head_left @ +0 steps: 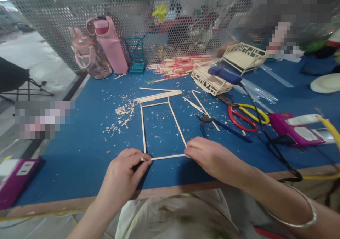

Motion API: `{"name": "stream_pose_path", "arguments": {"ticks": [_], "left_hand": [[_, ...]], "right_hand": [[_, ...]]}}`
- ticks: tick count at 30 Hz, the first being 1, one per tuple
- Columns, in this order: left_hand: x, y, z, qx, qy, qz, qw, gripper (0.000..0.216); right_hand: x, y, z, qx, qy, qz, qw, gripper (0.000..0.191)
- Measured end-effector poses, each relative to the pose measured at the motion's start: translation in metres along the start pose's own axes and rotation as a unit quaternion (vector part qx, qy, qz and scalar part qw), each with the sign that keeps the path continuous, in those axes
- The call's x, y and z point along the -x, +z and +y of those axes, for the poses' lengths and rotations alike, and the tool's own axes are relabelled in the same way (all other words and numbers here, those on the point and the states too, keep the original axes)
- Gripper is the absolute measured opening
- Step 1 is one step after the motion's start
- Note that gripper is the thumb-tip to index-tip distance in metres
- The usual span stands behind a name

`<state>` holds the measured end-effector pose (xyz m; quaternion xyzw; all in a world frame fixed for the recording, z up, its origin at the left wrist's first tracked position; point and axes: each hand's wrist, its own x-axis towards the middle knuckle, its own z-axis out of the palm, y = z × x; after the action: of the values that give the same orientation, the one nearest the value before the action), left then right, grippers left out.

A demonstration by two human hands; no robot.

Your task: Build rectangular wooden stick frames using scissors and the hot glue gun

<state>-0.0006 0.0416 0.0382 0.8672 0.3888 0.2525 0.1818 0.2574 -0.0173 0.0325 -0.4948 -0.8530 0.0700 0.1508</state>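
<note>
A four-sided frame of thin wooden sticks (177, 124) lies over the blue tabletop, its far corners carrying short upright bits. At its near left corner my left hand (127, 170) pinches the near stick between thumb and fingers. My right hand (209, 157) has its fingertips closed on the near right corner, partly hiding that joint. Just beyond the frame is a small bundle of loose sticks (159, 95). Blue-handled cutting pliers (228, 128) and more loose sticks (196, 106) lie to the right.
Wood scraps (124, 109) litter the left middle. Red-tipped sticks (180, 67), stick-built miniature furniture (243, 56), a blue glue gun (224, 74) with its black cord, and red-yellow scissors (241, 118) lie behind and right. A pink bottle (113, 47) leans on the perforated metal screen (170, 30). Purple power strips (292, 129) flank the table.
</note>
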Motion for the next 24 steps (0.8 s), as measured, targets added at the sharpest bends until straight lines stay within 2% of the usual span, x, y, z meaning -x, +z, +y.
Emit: {"name": "stream_pose_path", "arguments": {"ticks": [5,9,16,21,24], "left_hand": [[0.001,0.001,0.002,0.009,-0.006,0.025,1.000,0.017],[-0.002,0.003,0.001,0.000,-0.010,0.039,0.999,0.020],[-0.004,0.006,-0.003,-0.016,-0.009,0.036,0.999,0.018],[-0.004,0.006,-0.003,-0.018,-0.003,0.035,0.999,0.019],[-0.004,0.004,-0.002,-0.022,0.007,0.034,0.999,0.020]], "right_hand": [[0.002,0.003,-0.001,0.028,-0.029,0.064,0.997,0.028],[-0.004,0.004,0.003,0.023,-0.021,0.096,0.995,0.031],[-0.009,0.009,0.010,-0.062,-0.002,0.173,0.983,0.021],[-0.007,0.009,0.007,-0.103,0.052,0.167,0.979,0.012],[-0.007,0.010,0.007,-0.113,0.041,0.166,0.979,0.010]]}}
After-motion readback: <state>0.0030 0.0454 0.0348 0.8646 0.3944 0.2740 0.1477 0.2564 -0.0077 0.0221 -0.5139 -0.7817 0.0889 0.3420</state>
